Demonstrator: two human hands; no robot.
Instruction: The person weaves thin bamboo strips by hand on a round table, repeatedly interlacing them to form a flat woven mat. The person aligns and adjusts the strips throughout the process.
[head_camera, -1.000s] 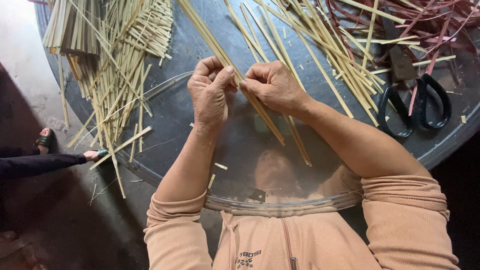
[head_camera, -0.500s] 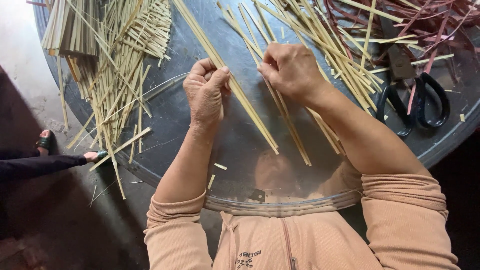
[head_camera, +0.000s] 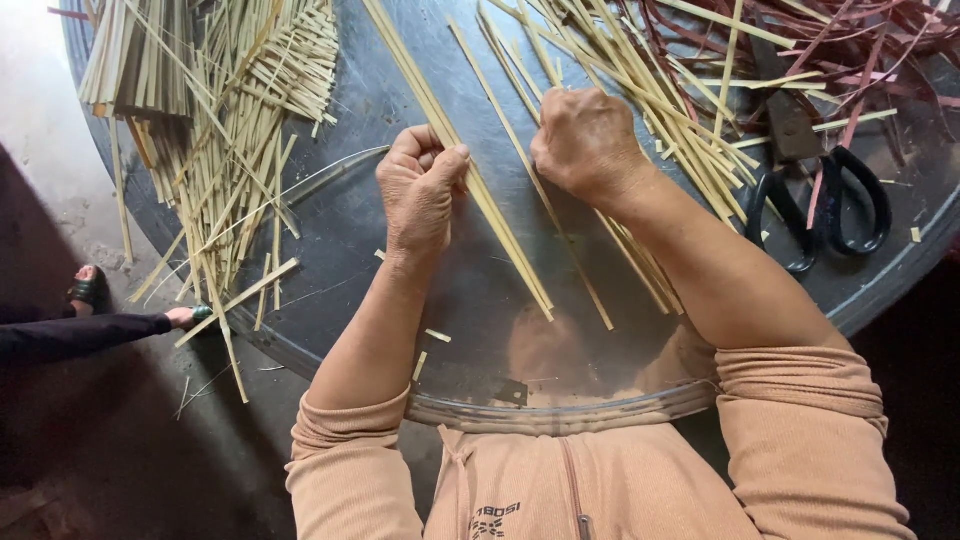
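Our left hand (head_camera: 422, 190) pinches a pair of long pale strips (head_camera: 470, 180) on the round dark tray (head_camera: 400, 100). Our right hand (head_camera: 585, 140) grips more strips (head_camera: 640, 110). Bare tray lies near us, by its rim.

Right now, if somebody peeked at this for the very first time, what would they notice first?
Probably the two hands in the middle of the round dark tray: the left hand pinches a long pale strip, and the right hand is closed over more strips. Next, the big heap of pale strips at the tray's left edge, and the black scissors on the right beside reddish strips.
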